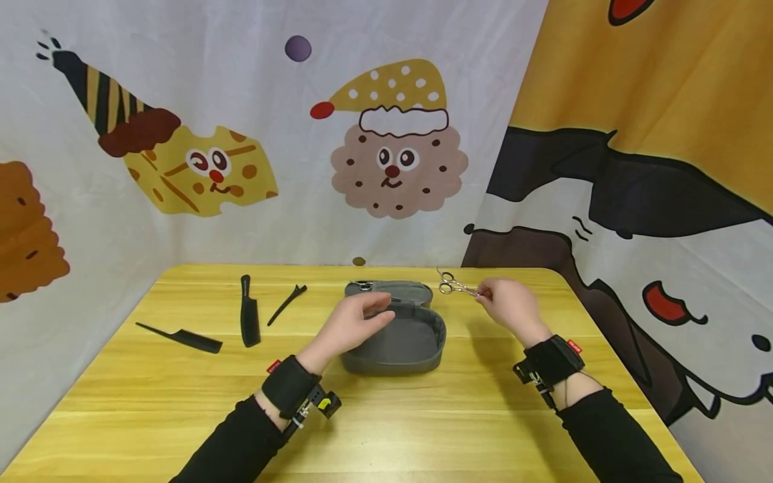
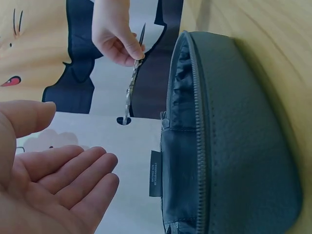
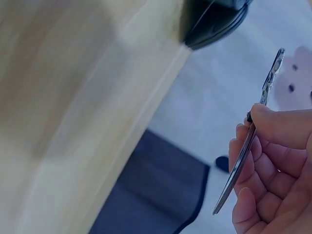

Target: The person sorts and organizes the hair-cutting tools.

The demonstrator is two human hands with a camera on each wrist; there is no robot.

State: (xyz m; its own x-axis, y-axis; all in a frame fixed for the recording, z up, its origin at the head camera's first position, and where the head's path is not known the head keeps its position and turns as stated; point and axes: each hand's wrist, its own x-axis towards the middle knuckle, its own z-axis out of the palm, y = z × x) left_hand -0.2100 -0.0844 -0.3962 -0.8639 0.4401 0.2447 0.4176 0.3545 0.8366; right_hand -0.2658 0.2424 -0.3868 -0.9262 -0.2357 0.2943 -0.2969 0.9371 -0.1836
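Observation:
Pinched between the thumb and fingers of my right hand (image 1: 513, 307) is a pair of metal hairdressing scissors (image 1: 457, 284), raised to the right of the grey case. In the right wrist view, the scissors (image 3: 246, 141) appear edge-on, thumb pressed near their middle. My left hand (image 1: 355, 323) hovers at the left side of the grey zip case (image 1: 392, 365), overlapping it in the head view. Fingers straight and palm bare, the left hand (image 2: 63, 180) faces the open case (image 2: 248, 131) in the left wrist view. The case's lid (image 1: 410, 291) is folded back, with shiny metal rings showing at its left.
On the left of the wooden table (image 1: 386, 429) lie a black tail comb (image 1: 196, 341), a black handled comb (image 1: 249, 322) and a black hair clip (image 1: 286, 305). A printed curtain (image 1: 241, 235) hangs behind the table and along its right side.

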